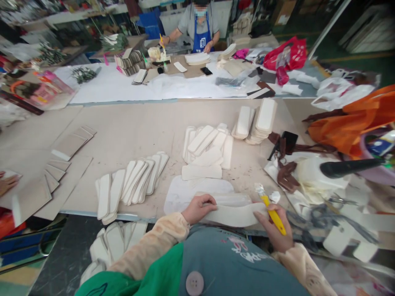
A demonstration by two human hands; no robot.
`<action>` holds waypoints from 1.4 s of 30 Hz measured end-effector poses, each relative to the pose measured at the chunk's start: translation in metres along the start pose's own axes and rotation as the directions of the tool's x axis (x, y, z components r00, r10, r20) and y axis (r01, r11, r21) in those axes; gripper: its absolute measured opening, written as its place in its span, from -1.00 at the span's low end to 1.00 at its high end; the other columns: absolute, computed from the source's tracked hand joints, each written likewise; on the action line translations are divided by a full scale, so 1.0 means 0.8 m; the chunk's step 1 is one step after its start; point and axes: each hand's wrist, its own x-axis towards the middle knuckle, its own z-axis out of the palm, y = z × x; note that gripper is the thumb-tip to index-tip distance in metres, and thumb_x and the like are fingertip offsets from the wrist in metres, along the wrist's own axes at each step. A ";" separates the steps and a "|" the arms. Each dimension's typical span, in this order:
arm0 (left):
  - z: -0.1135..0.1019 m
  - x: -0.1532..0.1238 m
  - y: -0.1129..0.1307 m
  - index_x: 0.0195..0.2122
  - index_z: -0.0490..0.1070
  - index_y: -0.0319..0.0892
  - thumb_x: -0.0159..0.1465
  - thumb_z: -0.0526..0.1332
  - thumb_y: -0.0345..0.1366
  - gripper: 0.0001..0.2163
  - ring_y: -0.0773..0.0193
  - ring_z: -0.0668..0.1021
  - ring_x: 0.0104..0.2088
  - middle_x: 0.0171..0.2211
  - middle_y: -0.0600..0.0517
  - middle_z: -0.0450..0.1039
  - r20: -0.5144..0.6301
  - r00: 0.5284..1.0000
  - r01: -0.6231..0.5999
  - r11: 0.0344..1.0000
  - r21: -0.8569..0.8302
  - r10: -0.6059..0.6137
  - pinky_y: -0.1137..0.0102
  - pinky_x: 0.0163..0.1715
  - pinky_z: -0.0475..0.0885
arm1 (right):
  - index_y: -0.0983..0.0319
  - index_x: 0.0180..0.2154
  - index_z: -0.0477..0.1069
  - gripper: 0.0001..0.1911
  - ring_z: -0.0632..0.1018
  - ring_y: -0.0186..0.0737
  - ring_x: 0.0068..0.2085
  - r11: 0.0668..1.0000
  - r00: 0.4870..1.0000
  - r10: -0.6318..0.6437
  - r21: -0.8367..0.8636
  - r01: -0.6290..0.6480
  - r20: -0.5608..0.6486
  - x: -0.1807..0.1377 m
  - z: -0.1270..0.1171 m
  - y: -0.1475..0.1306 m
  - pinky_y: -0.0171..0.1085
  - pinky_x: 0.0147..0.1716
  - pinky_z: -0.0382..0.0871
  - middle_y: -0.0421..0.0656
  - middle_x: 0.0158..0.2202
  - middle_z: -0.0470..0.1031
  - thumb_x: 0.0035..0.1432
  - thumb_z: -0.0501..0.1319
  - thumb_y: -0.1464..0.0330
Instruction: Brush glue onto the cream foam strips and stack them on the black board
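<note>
Both hands hold one long white strip (234, 214) flat at the table's (129, 131) near edge. Left hand (199, 207) pinches one end with its fingers curled over the top, likely to keep the strip from sliding. Right hand (273, 230) props up the other end and also grips a yellow brush (271, 211), bristles pointing up and away from the strip. Just past the hands lie fanned piles (132, 185) of the same strips, close enough to reach.

Fuzzy peach-beige sleeves cover both arms to the wrists; the left hand (197, 207) and right hand (274, 230) are bare, above a grey-blue apron with green trim, pale lettering and one large button.
</note>
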 end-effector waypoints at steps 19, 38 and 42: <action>-0.015 0.012 -0.067 -0.29 0.39 -0.15 0.06 0.38 -0.33 -0.78 0.32 0.49 -0.43 -0.51 0.16 0.45 -0.462 0.819 0.480 0.846 0.230 -0.339 0.44 -0.37 0.26 | 0.16 -0.31 0.30 -0.44 0.38 -0.22 -0.54 0.784 0.975 -0.222 -0.593 0.186 0.013 0.038 0.022 0.045 -0.26 -0.48 0.22 -0.22 -0.50 0.35 0.06 0.09 -0.21; -0.020 0.024 -0.082 -0.16 0.52 -0.15 0.15 0.31 -0.32 -0.78 0.26 0.55 -0.36 -0.45 0.08 0.53 -0.372 0.882 0.452 0.748 0.486 -0.290 0.42 -0.31 0.29 | 0.15 -0.29 0.27 -0.51 0.47 -0.16 -0.48 0.749 0.975 -0.203 -0.627 0.212 0.088 0.059 0.024 0.087 -0.22 -0.45 0.30 -0.19 -0.46 0.43 0.16 0.02 -0.15; -0.021 0.024 -0.082 -0.16 0.51 -0.17 0.16 0.31 -0.34 -0.79 0.27 0.53 -0.36 -0.44 0.07 0.51 -0.358 0.897 0.424 0.737 0.527 -0.260 0.42 -0.32 0.28 | 0.14 -0.32 0.25 -0.53 0.51 -0.15 -0.49 0.753 0.979 -0.190 -0.628 0.196 0.077 0.067 0.018 0.098 -0.22 -0.47 0.34 -0.20 -0.49 0.46 0.15 0.04 -0.13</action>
